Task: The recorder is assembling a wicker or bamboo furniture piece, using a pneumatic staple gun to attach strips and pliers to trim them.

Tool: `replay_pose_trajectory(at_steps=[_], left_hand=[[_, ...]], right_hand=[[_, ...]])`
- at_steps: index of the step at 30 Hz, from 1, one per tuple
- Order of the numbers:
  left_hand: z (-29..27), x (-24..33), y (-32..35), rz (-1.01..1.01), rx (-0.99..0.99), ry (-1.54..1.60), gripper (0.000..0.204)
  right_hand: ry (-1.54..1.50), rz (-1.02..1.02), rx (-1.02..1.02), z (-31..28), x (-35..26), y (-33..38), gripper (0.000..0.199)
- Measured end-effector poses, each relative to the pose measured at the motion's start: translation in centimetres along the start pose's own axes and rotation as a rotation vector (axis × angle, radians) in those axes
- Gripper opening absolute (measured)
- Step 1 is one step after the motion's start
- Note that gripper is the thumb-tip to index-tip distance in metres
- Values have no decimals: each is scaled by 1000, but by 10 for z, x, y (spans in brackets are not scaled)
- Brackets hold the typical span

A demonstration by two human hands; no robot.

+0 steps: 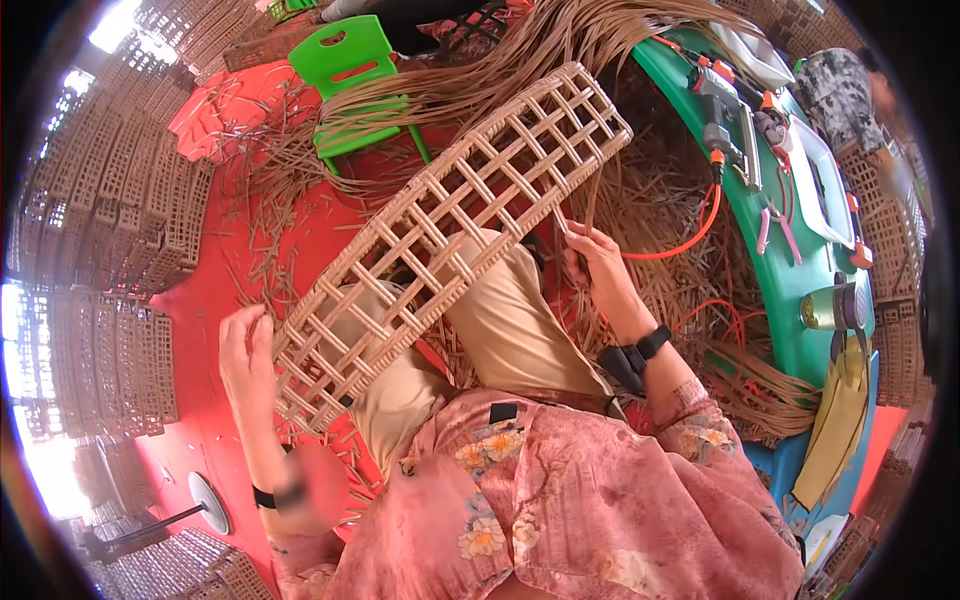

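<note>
A long woven rattan panel with an open lattice and braided rims slants across my lap, its far end up to the right. At its near left end is my left hand, fingers loosely bent and a little apart, beside the end rim with nothing visible in them. Below the panel's right-hand rim, my right hand pinches a thin rattan strand that runs up to the lattice. The fingertips of that hand partly hide the strand.
Rattan strands drape past a green plastic chair. On the right, a green table bears an air tool, pink-handled pliers, a white tray and a jar. Stacked woven panels line the left; another person sits far right.
</note>
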State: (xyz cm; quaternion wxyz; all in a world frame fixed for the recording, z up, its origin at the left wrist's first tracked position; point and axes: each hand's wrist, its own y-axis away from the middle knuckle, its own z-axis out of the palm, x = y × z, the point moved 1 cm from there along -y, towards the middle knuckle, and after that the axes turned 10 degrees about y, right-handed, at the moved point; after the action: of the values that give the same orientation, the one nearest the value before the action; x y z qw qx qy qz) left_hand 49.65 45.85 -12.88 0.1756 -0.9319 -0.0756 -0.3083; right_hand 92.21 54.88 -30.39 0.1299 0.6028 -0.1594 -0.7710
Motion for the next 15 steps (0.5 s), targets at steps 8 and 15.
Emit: replay_pose_trajectory(at_steps=[8, 15], left_hand=[[75, 124, -137, 303, -723, 230, 23], [194, 148, -202, 428, -966, 252, 28]], right_hand=[[-141, -31, -91, 14, -13, -57, 11], [-82, -12, -103, 22, -24, -59, 13]])
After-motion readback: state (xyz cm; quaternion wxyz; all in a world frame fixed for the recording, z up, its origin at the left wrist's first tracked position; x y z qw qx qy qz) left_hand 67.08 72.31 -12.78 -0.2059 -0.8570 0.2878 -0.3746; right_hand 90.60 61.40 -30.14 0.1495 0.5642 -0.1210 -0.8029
